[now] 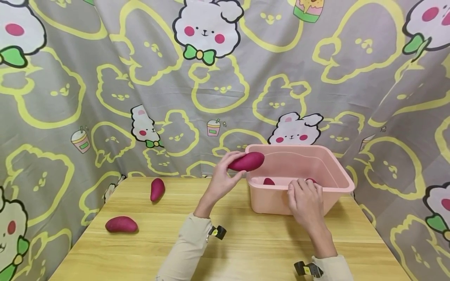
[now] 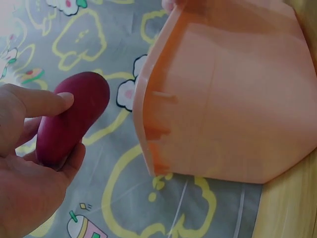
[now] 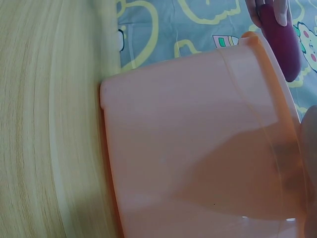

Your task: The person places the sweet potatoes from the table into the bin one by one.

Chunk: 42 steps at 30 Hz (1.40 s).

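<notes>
My left hand (image 1: 225,177) grips a purple sweet potato (image 1: 247,161) and holds it in the air at the left rim of a pink plastic tub (image 1: 334,169). The left wrist view shows that sweet potato (image 2: 72,119) pinched between thumb and fingers beside the tub's wall (image 2: 233,99). My right hand (image 1: 305,199) grips the tub's front rim with its fingers curled over the edge. Two more sweet potatoes (image 1: 268,181) lie partly hidden inside the tub. The right wrist view shows the tub's outer wall (image 3: 198,148) and the held sweet potato (image 3: 282,42).
Two loose sweet potatoes lie on the wooden table (image 1: 246,249): one at the back left (image 1: 157,189), one nearer the left edge (image 1: 121,224). A cartoon-print cloth (image 1: 211,78) hangs behind and along both sides.
</notes>
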Available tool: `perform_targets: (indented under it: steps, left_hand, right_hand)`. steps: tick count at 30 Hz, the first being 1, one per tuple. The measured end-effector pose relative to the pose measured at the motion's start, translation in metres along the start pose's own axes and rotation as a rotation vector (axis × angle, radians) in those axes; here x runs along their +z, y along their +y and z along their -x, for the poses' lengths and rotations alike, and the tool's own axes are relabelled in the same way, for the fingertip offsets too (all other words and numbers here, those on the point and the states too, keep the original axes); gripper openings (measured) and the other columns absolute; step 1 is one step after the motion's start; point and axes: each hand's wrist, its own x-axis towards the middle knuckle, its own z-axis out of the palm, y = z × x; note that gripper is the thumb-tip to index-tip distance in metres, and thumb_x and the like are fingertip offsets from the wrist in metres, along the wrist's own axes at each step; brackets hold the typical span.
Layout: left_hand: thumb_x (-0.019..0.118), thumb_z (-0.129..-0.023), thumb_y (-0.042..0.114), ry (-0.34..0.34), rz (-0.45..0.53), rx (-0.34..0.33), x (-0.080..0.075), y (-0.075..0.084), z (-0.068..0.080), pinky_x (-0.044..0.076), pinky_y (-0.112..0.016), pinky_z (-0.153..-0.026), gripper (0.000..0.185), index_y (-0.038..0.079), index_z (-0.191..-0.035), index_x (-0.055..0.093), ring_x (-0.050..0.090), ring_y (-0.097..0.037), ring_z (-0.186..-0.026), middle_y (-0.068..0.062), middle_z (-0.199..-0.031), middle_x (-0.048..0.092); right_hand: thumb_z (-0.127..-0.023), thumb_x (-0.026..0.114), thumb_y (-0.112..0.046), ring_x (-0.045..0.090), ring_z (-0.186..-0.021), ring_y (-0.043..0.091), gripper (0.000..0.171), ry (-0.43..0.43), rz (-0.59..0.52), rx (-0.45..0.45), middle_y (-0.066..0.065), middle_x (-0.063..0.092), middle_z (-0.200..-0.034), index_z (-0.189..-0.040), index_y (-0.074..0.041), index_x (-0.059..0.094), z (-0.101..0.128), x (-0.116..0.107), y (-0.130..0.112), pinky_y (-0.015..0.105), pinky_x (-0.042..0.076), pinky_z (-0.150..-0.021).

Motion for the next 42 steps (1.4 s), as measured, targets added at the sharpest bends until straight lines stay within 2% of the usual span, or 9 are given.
perform_targets:
  steps: [7,16,21,23,25,29,32,35,42]
  left_hand:
    - [0.077,-0.086,-0.009,-0.01,0.011,-0.002,0.008,0.002,-0.001,0.051,-0.041,-0.101,0.048,0.003,-0.131,0.066,0.06,-0.027,-0.122,-0.013,-0.133,0.06]
    - [0.079,-0.084,-0.009,-0.017,0.017,0.008,0.021,0.005,-0.002,0.053,-0.039,-0.098,0.049,0.0,-0.13,0.066,0.062,-0.027,-0.118,-0.013,-0.132,0.061]
    - [0.079,-0.082,-0.012,-0.02,0.031,0.028,0.028,0.006,-0.004,0.054,-0.042,-0.097,0.047,0.0,-0.126,0.066,0.064,-0.03,-0.115,-0.014,-0.129,0.063]
    - [0.078,-0.082,-0.013,-0.025,0.037,0.031,0.031,0.006,-0.004,0.054,-0.044,-0.097,0.047,-0.003,-0.126,0.066,0.065,-0.032,-0.114,-0.017,-0.129,0.063]
    - [0.076,-0.081,-0.017,-0.028,0.038,0.03,0.033,0.014,-0.005,0.053,-0.048,-0.097,0.046,-0.007,-0.125,0.064,0.064,-0.036,-0.114,-0.022,-0.129,0.062]
    - [0.073,-0.08,-0.022,-0.038,0.037,0.022,0.039,0.015,-0.006,0.051,-0.051,-0.099,0.046,-0.01,-0.123,0.063,0.062,-0.04,-0.116,-0.026,-0.129,0.061]
    - [0.073,-0.08,-0.023,-0.04,0.043,0.032,0.042,0.006,-0.006,0.051,-0.048,-0.1,0.048,-0.006,-0.123,0.064,0.062,-0.037,-0.118,-0.023,-0.13,0.061]
    - [0.071,-0.08,-0.023,-0.04,0.062,0.042,0.045,0.005,-0.006,0.05,-0.043,-0.102,0.049,-0.002,-0.124,0.065,0.061,-0.032,-0.121,-0.018,-0.131,0.061]
    - [0.066,-0.08,-0.025,-0.066,0.076,0.009,0.055,0.002,-0.006,0.049,-0.034,-0.102,0.052,-0.002,-0.127,0.062,0.061,-0.027,-0.121,-0.015,-0.13,0.058]
  right_hand:
    - [-0.103,0.039,-0.02,0.049,-0.085,0.038,0.027,-0.001,0.001,0.001,0.01,0.054,-0.082,-0.086,-0.006,0.055,0.0,0.0,0.001,0.057,0.034,-0.085]
    - [-0.103,0.039,-0.022,0.048,-0.085,0.036,0.027,-0.001,-0.002,0.004,0.01,0.054,-0.083,-0.087,-0.007,0.055,0.001,0.0,0.001,0.056,0.034,-0.086]
    - [-0.102,0.039,-0.022,0.048,-0.085,0.037,0.027,0.006,-0.002,-0.004,0.01,0.054,-0.082,-0.087,-0.007,0.055,0.0,0.0,0.0,0.057,0.034,-0.085]
    - [-0.102,0.039,-0.021,0.048,-0.084,0.037,0.027,0.01,-0.002,-0.007,0.01,0.054,-0.082,-0.087,-0.006,0.055,0.0,0.0,0.0,0.057,0.034,-0.085]
    - [-0.102,0.04,-0.02,0.048,-0.084,0.038,0.027,0.012,-0.001,-0.008,0.011,0.054,-0.082,-0.087,-0.005,0.056,0.0,0.0,0.0,0.057,0.035,-0.084]
    - [-0.102,0.04,-0.02,0.048,-0.084,0.038,0.027,0.008,0.003,-0.007,0.011,0.054,-0.082,-0.087,-0.006,0.055,0.001,0.001,0.0,0.056,0.034,-0.084]
    - [-0.103,0.039,-0.021,0.048,-0.084,0.037,0.027,0.003,0.004,-0.006,0.01,0.054,-0.082,-0.086,-0.007,0.055,0.001,0.001,0.001,0.056,0.034,-0.084]
    - [-0.103,0.039,-0.022,0.048,-0.084,0.036,0.027,0.006,0.003,-0.005,0.01,0.054,-0.082,-0.086,-0.007,0.055,0.0,0.0,0.001,0.055,0.034,-0.084]
    - [-0.102,0.04,-0.02,0.048,-0.083,0.037,0.026,0.008,0.007,-0.009,0.011,0.054,-0.082,-0.085,-0.006,0.054,0.0,0.001,0.002,0.056,0.034,-0.084]
